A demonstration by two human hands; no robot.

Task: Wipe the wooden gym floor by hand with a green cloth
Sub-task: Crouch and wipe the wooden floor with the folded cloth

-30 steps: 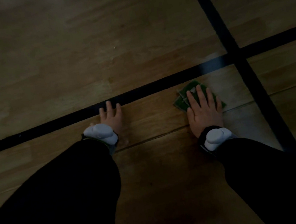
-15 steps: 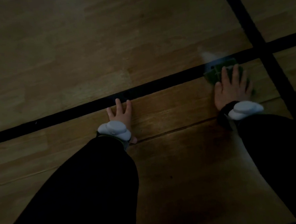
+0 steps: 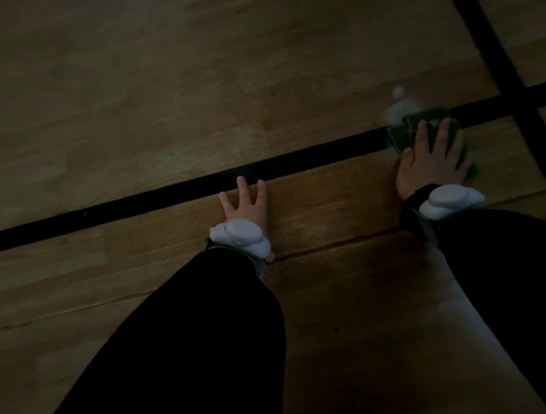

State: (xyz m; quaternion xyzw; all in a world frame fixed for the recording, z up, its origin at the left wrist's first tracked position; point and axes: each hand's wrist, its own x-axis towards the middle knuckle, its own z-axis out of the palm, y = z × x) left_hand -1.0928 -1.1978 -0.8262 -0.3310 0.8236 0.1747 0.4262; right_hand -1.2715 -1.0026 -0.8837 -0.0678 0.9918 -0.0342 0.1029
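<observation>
A folded green cloth (image 3: 403, 132) lies flat on the wooden gym floor (image 3: 152, 94), overlapping a black court line. My right hand (image 3: 428, 160) presses on the cloth with its fingers spread straight, covering most of it. My left hand (image 3: 246, 203) rests flat on the bare boards, its fingertips touching the black line (image 3: 113, 206). Both wrists wear white bands over dark sleeves.
A second black line (image 3: 490, 45) runs from the top right down past my right hand and crosses the first one. A pale glare patch (image 3: 401, 105) sits just beyond the cloth. The scene is dim.
My right hand slid the cloth away from me onto the black line and toward the crossing. My left hand stayed planted on the floor while the view shifted.
</observation>
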